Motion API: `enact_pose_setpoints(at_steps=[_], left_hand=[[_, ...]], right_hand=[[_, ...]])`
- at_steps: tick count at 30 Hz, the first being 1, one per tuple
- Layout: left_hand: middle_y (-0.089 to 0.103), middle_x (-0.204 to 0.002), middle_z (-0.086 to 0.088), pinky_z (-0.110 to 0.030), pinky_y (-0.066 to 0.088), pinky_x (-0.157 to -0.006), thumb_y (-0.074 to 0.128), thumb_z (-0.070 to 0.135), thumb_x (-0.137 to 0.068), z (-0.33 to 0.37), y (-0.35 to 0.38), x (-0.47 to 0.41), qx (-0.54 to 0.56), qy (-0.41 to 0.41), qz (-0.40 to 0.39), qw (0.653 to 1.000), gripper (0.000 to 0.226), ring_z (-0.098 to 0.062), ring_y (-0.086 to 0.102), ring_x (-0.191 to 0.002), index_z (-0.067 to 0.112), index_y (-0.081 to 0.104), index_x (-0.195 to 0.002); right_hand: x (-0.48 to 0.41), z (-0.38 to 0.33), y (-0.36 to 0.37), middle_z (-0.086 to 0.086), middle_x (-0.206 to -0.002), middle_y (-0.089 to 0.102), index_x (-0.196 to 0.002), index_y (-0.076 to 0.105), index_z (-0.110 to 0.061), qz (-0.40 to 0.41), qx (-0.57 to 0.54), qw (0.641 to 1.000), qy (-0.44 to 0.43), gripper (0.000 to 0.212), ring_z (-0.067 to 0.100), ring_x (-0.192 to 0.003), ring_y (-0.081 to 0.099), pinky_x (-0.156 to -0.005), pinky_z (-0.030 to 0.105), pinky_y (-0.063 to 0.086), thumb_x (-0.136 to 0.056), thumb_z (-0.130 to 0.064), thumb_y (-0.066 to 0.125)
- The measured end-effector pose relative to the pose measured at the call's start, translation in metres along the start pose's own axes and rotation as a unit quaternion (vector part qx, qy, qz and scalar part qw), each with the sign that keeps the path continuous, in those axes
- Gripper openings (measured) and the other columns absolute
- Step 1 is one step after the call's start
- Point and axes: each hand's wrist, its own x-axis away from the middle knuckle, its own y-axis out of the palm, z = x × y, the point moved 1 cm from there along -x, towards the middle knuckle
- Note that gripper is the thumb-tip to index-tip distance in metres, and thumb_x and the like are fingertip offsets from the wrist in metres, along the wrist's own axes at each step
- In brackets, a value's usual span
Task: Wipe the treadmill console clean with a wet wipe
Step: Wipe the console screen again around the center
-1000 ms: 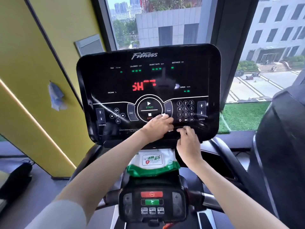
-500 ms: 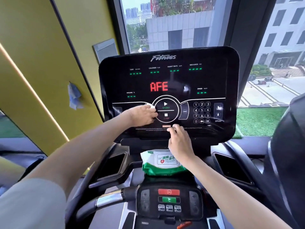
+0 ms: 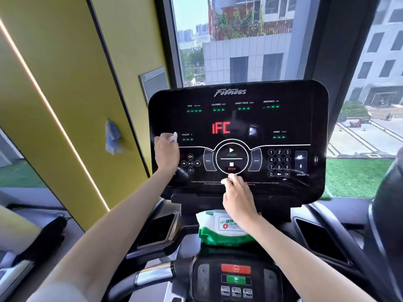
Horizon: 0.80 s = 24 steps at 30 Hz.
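Observation:
The black treadmill console [image 3: 250, 118] stands upright in front of me, its red display lit and wet streaks near the speed keys. My left hand [image 3: 166, 152] presses a white wet wipe [image 3: 173, 137] against the console's left edge, beside the incline readout. My right hand [image 3: 238, 198] rests its fingertips on the console's bottom edge, just below the stop button, and holds nothing. A green and white pack of wet wipes [image 3: 220, 228] lies on the ledge under the console, partly hidden by my right wrist.
A lower control pad [image 3: 236, 280] with red and green buttons sits between the handlebars [image 3: 152, 276]. Black cup trays [image 3: 157, 228] flank the wipes pack. A yellow wall [image 3: 65, 94] with a blue cloth [image 3: 112, 136] hanging on it is left; windows are behind.
My left hand has swept the wipe leftward and up, from near the stop button to the console's left edge. My right hand has stayed on the bottom edge. The view has shifted.

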Motion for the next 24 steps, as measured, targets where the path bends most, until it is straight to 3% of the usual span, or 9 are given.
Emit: enact_pose_setpoints(at_steps=[2,4,9,12,15,17,21,24], left_hand=[[0.051,-0.11,-0.006,-0.023,0.033,-0.064,0.04,0.016,-0.096,0.007,0.001,0.0,0.01,-0.044,0.055,0.997,0.018,-0.002,0.04,-0.065,0.012,0.056,-0.102],[0.048,-0.112,-0.007,-0.031,0.034,-0.066,0.038,0.011,-0.096,0.015,0.006,0.002,-0.004,-0.095,0.081,0.992,0.016,-0.014,0.045,-0.066,0.012,0.052,-0.103],[0.046,-0.116,-0.011,-0.034,0.037,-0.07,0.041,0.004,-0.094,0.03,0.039,0.021,0.009,-0.166,0.056,0.985,0.016,-0.033,0.057,-0.086,0.008,0.049,-0.107],[0.048,-0.114,-0.009,-0.035,0.041,-0.077,0.043,0.004,-0.092,0.054,0.064,0.032,0.087,-0.159,0.032,0.983,0.014,-0.025,0.055,-0.085,0.009,0.049,-0.104],[0.056,-0.106,-0.005,-0.027,0.044,-0.078,0.043,0.003,-0.091,0.082,0.069,0.03,0.193,-0.086,-0.013,0.977,0.014,-0.019,0.055,-0.092,0.013,0.05,-0.099],[0.056,-0.099,-0.003,-0.021,0.039,-0.07,0.044,0.008,-0.094,0.084,0.052,0.014,0.178,-0.058,0.031,0.982,0.011,-0.015,0.053,-0.086,0.01,0.051,-0.102],[0.054,-0.106,-0.003,-0.029,0.041,-0.073,0.038,0.029,-0.099,0.042,0.013,-0.017,0.095,-0.151,0.161,0.971,0.021,-0.018,0.053,-0.083,0.012,0.049,-0.101],[0.046,-0.113,-0.012,-0.017,0.028,-0.061,0.039,0.021,-0.1,0.035,0.014,-0.013,0.08,-0.133,0.223,0.962,0.023,-0.019,0.046,-0.078,0.001,0.048,-0.108]], right_hand=[[-0.001,0.001,0.0,0.01,-0.097,0.059,-0.091,0.063,-0.004,0.0,0.004,1.0,-0.002,0.027,0.026,-0.083,0.056,-0.071,0.04,0.052,-0.069,0.01,0.058],[-0.002,0.003,0.0,0.009,-0.098,0.059,-0.092,0.064,-0.004,0.0,0.005,1.0,-0.004,0.028,0.026,-0.086,0.057,-0.073,0.039,0.052,-0.068,0.01,0.06],[-0.007,0.014,-0.006,0.01,-0.104,0.06,-0.101,0.065,-0.004,-0.003,0.014,1.0,-0.01,0.034,0.025,-0.093,0.058,-0.079,0.038,0.053,-0.069,0.008,0.062],[-0.008,0.025,-0.01,0.008,-0.105,0.059,-0.102,0.064,-0.007,-0.005,0.019,1.0,-0.009,0.033,0.025,-0.093,0.057,-0.08,0.038,0.052,-0.071,0.005,0.062],[-0.009,0.034,-0.013,0.008,-0.109,0.058,-0.105,0.063,-0.007,-0.012,0.022,1.0,-0.007,0.033,0.024,-0.097,0.056,-0.083,0.035,0.05,-0.073,0.003,0.061],[-0.012,0.039,-0.012,0.01,-0.111,0.058,-0.105,0.062,-0.005,-0.007,0.016,1.0,-0.003,0.035,0.025,-0.099,0.056,-0.085,0.037,0.05,-0.072,0.005,0.061],[-0.018,0.041,-0.01,0.012,-0.112,0.058,-0.104,0.062,-0.006,-0.014,0.011,1.0,-0.007,0.036,0.027,-0.099,0.057,-0.085,0.039,0.05,-0.07,0.006,0.06],[-0.021,0.04,-0.01,0.011,-0.114,0.057,-0.106,0.062,-0.006,-0.019,0.01,1.0,-0.019,0.035,0.026,-0.101,0.056,-0.088,0.037,0.049,-0.072,0.005,0.059]])
